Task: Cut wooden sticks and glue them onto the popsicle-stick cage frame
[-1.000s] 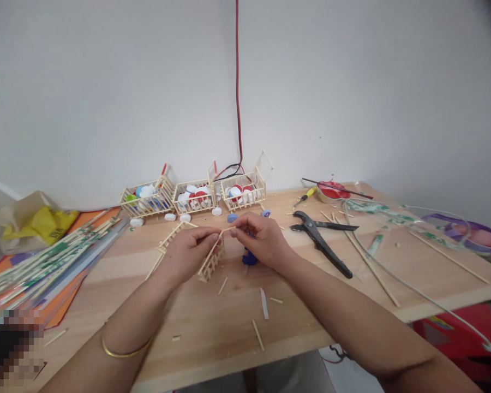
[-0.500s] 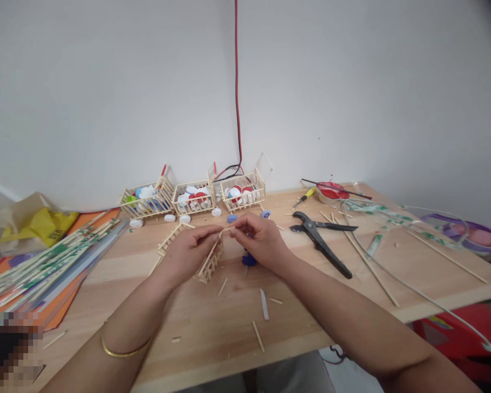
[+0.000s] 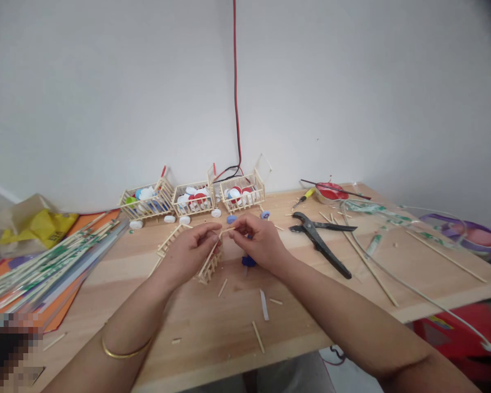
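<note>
In the middle of the table, my left hand (image 3: 190, 248) is closed at the upper corner of a small cart-like frame (image 3: 210, 268) built of thin wooden sticks. Much of the frame is hidden beneath that hand, and some red shows inside it. My right hand (image 3: 258, 240) pinches a short thin wooden stick (image 3: 228, 228) between thumb and fingers, its tip meeting the frame's corner. Partly under the right hand lies a dark blue object (image 3: 249, 261). A ladder-like stick panel (image 3: 168, 240) shows to the left of my left hand.
Three stick carts filled with bottle caps (image 3: 147, 199) stand along the wall. Black pliers (image 3: 317, 240), a yellow-handled tool (image 3: 308, 194) and a red bowl (image 3: 331, 191) lie rightward, with a pale cable (image 3: 413, 295). Bundled sticks (image 3: 53, 267) lie left; offcuts (image 3: 258, 337) lie in front.
Both hands stay almost in place at the frame's corner. The left fingers have shifted very slightly, and the short stick is still in the right hand.
</note>
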Tool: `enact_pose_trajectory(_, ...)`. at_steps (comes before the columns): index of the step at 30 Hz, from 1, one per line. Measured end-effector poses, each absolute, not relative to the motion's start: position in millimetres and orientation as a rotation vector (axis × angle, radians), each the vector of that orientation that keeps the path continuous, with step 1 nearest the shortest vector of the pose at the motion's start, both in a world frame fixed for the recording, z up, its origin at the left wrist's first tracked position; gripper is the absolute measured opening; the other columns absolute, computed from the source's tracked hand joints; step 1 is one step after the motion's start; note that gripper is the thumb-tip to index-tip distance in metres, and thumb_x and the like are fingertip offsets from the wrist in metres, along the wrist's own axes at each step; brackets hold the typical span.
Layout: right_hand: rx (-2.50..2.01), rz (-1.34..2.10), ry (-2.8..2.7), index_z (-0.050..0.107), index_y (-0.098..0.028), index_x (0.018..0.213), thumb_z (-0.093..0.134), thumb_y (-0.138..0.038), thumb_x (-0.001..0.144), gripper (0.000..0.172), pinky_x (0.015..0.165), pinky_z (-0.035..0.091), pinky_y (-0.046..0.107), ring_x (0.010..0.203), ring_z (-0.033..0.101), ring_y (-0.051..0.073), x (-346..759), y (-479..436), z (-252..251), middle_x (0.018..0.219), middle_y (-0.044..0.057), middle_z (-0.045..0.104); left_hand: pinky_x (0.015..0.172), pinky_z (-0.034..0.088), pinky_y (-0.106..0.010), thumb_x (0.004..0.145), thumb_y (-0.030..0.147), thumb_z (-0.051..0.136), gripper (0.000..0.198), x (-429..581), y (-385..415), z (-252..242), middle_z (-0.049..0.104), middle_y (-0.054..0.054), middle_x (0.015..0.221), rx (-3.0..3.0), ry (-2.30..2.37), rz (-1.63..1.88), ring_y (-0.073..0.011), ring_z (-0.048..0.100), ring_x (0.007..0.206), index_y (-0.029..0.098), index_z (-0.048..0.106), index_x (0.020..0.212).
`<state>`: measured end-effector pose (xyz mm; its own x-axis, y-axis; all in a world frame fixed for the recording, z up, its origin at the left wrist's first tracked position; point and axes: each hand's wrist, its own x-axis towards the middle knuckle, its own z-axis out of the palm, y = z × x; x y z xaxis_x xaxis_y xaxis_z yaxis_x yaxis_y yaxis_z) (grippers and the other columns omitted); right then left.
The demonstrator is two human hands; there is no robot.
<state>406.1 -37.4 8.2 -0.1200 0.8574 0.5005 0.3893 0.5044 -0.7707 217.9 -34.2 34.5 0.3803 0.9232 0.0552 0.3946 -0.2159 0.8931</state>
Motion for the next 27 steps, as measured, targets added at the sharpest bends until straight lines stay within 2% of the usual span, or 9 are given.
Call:
enact_pose_trajectory(3,-1.045,0.631,-1.696,0.058,-0.019,0.095,0.062,-0.023,0.080,0.016,0.062,0.048,0.023,0.068,0.063,0.012,406.5,-36.3,6.3,0.078,0.001,0.068,0.053,0.041,-0.023,0.084,0.040,0.056,0.048,218.5,-34.5,31.5,0.059,0.001,0.066,1.724,1.131,0.811,-0.0130,0.053,0.057,0.014,0.054,0.124)
enact_pose_trajectory(6,-1.016,0.666,-1.695,0.057,-0.020,0.104,0.063,-0.022,0.078,0.026,0.064,0.050,0.024,0.072,0.065,0.013,406.8,-34.9,4.5,0.083,0.002,0.068,0.052,0.040,-0.022,0.083,0.040,0.055,0.050,218.7,-34.6,30.2,0.059,0.001,0.066,1.707,1.113,0.830,-0.0126,0.052,0.056,0.014,0.053,0.126)
enact_pose_trajectory(11,-0.977,0.602,-1.743,0.059,-0.020,0.102,0.063,-0.021,0.078,0.024,0.063,0.050,0.024,0.070,0.062,0.012,405.7,-34.5,6.5,0.083,0.002,0.067,0.051,0.039,-0.022,0.083,0.040,0.055,0.049,219.1,-35.0,31.7,0.057,0.002,0.063,1.728,1.138,0.806,-0.0120,0.050,0.054,0.013,0.057,0.124)
enact_pose_trajectory(17,-0.991,0.518,-1.777,0.060,-0.019,0.096,0.062,-0.017,0.077,0.020,0.065,0.049,0.025,0.070,0.062,0.012,403.6,-35.6,10.9,0.082,0.002,0.067,0.051,0.041,-0.023,0.081,0.041,0.056,0.045,219.7,-37.5,34.6,0.064,-0.001,0.067,1.732,1.228,0.771,-0.0137,0.055,0.056,0.015,0.065,0.117)
enact_pose_trajectory(27,-0.989,0.480,-1.819,0.061,-0.019,0.094,0.059,-0.017,0.078,0.016,0.066,0.048,0.024,0.072,0.062,0.013,399.2,-37.1,13.9,0.083,0.003,0.069,0.042,0.036,-0.020,0.082,0.040,0.053,0.047,224.2,-42.9,42.8,0.056,0.002,0.057,1.655,1.210,0.749,-0.0104,0.048,0.043,0.015,0.063,0.120)
